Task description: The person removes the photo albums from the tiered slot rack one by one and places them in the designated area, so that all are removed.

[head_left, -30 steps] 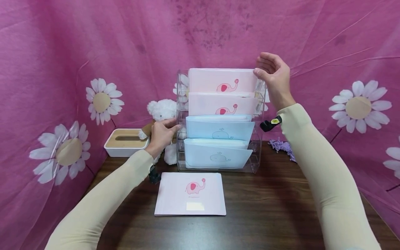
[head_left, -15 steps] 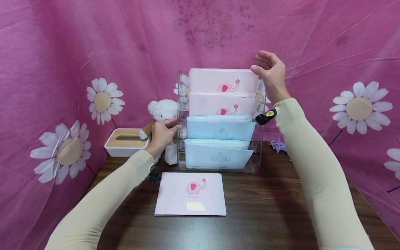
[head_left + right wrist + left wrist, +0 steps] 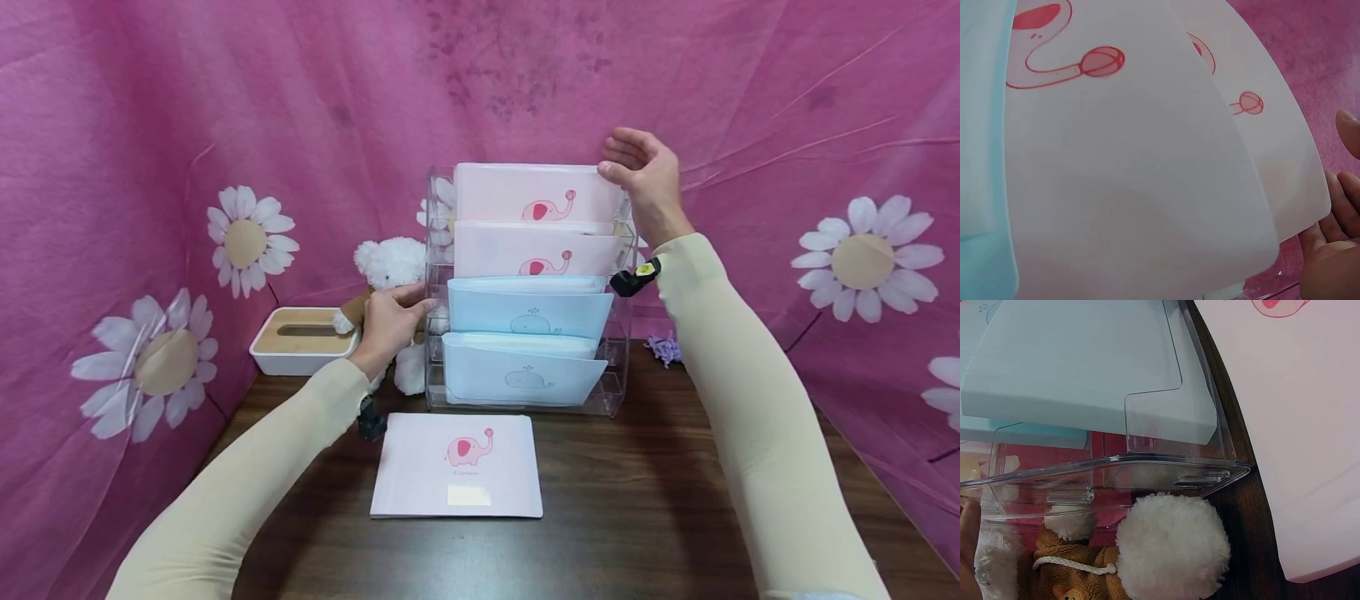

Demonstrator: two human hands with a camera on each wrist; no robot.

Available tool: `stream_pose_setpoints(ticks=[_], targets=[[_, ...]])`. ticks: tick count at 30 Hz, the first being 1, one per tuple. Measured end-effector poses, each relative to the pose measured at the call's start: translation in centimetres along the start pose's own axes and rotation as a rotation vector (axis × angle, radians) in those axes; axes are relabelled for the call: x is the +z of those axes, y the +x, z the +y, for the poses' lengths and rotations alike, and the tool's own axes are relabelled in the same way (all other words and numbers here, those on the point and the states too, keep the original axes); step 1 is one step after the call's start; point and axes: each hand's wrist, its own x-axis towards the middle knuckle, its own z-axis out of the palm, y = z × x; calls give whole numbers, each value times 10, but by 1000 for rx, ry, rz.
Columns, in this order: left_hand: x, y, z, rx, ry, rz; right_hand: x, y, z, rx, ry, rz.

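- Right hand [image 3: 648,183] was spread, thumb apart from fingers, nothing clasped; it stood at the upper right corner of the top pink elephant folder [image 3: 491,192].
- Left hand [image 3: 388,325] lay at the left side of the clear plastic file rack [image 3: 615,392]; whether it pinched the edge could not be told.
- Rack held a second pink elephant folder [image 3: 491,250], then two light-blue whale folders [image 3: 483,375] below.
- Loose pink elephant folder [image 3: 457,467] lay flat on the wooden table [image 3: 615,517] before the rack.
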Motion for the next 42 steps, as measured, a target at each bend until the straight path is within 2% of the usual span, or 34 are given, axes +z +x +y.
stream_pose_setpoints(ticks=[9,16,21,27,31,38,42], targets=[[0,0,-1,-13,12,-4,2,-2,2,39,4,-33],[0,0,-2,-7,9,-5,1,-3,8,115,-151,-78],[0,0,-2,-5,4,-8,3,-3,12,137,-230,-96],[-1,1,-3,-12,1,-14,6,-2,16,188,-299,-62],[-1,1,-3,-14,5,-12,7,-1,20,223,-302,-36],[-1,1,-3,-8,1,1,8,2,23,209,-254,0],[0,1,-2,-9,-4,-2,9,3,23,214,-282,29]])
